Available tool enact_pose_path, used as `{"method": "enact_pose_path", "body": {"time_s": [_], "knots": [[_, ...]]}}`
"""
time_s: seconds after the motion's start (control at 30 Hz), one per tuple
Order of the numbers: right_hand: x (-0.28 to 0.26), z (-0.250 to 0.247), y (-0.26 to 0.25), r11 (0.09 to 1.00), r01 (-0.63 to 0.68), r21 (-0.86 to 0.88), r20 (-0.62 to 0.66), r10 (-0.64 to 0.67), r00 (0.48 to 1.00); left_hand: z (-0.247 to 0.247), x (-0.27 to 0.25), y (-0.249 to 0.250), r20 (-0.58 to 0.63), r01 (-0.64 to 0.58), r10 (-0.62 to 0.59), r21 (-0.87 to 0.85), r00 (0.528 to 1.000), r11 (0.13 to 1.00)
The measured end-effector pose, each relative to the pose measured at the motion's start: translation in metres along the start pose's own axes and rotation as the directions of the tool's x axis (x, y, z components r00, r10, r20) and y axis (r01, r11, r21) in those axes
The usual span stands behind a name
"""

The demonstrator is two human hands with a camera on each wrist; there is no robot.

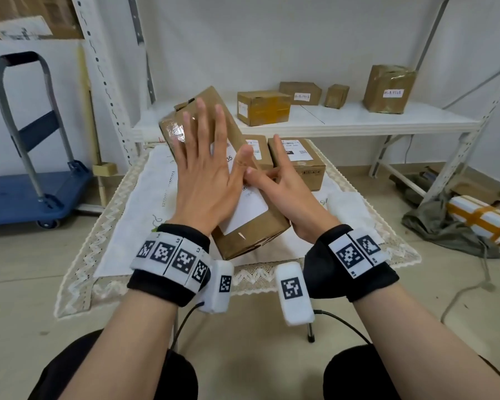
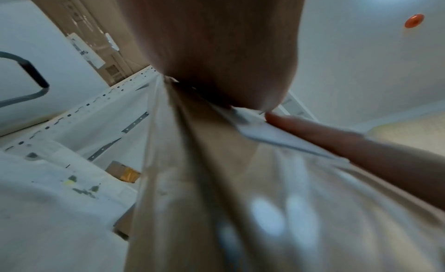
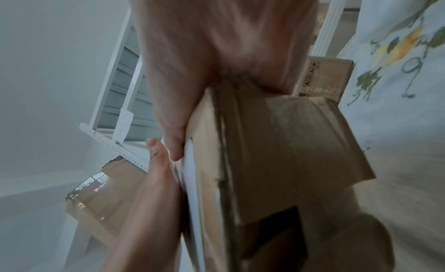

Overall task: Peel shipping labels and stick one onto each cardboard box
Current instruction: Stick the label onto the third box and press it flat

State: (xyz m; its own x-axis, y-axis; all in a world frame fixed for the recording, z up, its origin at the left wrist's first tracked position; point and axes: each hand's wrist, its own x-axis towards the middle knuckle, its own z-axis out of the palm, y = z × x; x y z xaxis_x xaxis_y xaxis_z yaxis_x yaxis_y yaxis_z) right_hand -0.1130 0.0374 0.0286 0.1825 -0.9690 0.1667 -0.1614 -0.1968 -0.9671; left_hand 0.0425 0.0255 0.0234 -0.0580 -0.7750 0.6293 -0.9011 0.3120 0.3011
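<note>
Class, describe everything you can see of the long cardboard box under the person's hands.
The long cardboard box is brown, with glossy clear tape at its far end. It lies tilted, its far end raised, over the white lace-edged cloth on the table. A white shipping label lies on its top face. The left hand presses flat on the label with fingers spread; the right hand steadies the right edge, thumb on the label. Two labelled boxes sit just behind it.
</note>
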Motion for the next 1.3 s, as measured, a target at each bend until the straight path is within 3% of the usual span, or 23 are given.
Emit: {"method": "enact_pose_path", "body": {"time_s": [0.17, 0.37, 0.57, 0.7, 0.77, 0.83, 0.9, 1.03, 1.17, 1.3], "knots": [[-0.001, -0.007, 0.0, 0.995, -0.045, 0.088, -0.031, 0.048, 0.998, -0.007, 0.003, -0.026, 0.05, 0.144, -0.14, -0.077, 0.989, 0.987], [0.01, -0.003, 0.005, 0.993, -0.067, 0.095, -0.041, 0.071, 0.997, -0.009, -0.002, -0.002, 0.023, 0.002, 0.0, -0.08, 1.0, 0.997], [0.009, 0.001, 0.006, 0.993, -0.057, 0.107, 0.019, 0.055, 0.998, 0.003, -0.003, -0.029, 0.144, 0.097, -0.094, -0.018, 0.985, 0.995], [0.006, -0.004, 0.003, 0.985, -0.072, 0.156, -0.044, 0.08, 0.996, -0.007, -0.004, -0.036, 0.161, 0.213, -0.19, -0.139, 0.969, 0.967], [0.006, -0.01, 0.003, 0.975, -0.082, 0.207, -0.077, 0.1, 0.992, -0.014, -0.005, -0.035, 0.209, 0.321, -0.268, -0.284, 0.94, 0.904], [0.007, -0.015, 0.004, 0.962, -0.099, 0.253, -0.097, 0.127, 0.987, -0.021, -0.005, -0.034, 0.322, 0.473, -0.36, -0.425, 0.876, 0.772], [0.008, -0.02, 0.006, 0.951, -0.112, 0.287, -0.12, 0.151, 0.981, -0.028, -0.006, -0.033, 0.461, 0.582, -0.377, -0.47, 0.803, 0.664], [0.011, -0.023, 0.009, 0.927, -0.117, 0.355, -0.164, 0.185, 0.969, -0.038, -0.012, -0.029, 0.642, 0.637, -0.244, -0.494, 0.726, 0.592], [0.015, -0.026, 0.015, 0.896, -0.125, 0.426, -0.152, 0.207, 0.966, -0.04, -0.014, -0.022, 0.736, 0.67, -0.114, -0.526, 0.667, 0.524], [0.02, -0.023, 0.018, 0.9, -0.173, 0.399, -0.09, 0.226, 0.97, -0.041, -0.014, -0.019, 0.747, 0.686, -0.067, -0.566, 0.661, 0.457]]}}
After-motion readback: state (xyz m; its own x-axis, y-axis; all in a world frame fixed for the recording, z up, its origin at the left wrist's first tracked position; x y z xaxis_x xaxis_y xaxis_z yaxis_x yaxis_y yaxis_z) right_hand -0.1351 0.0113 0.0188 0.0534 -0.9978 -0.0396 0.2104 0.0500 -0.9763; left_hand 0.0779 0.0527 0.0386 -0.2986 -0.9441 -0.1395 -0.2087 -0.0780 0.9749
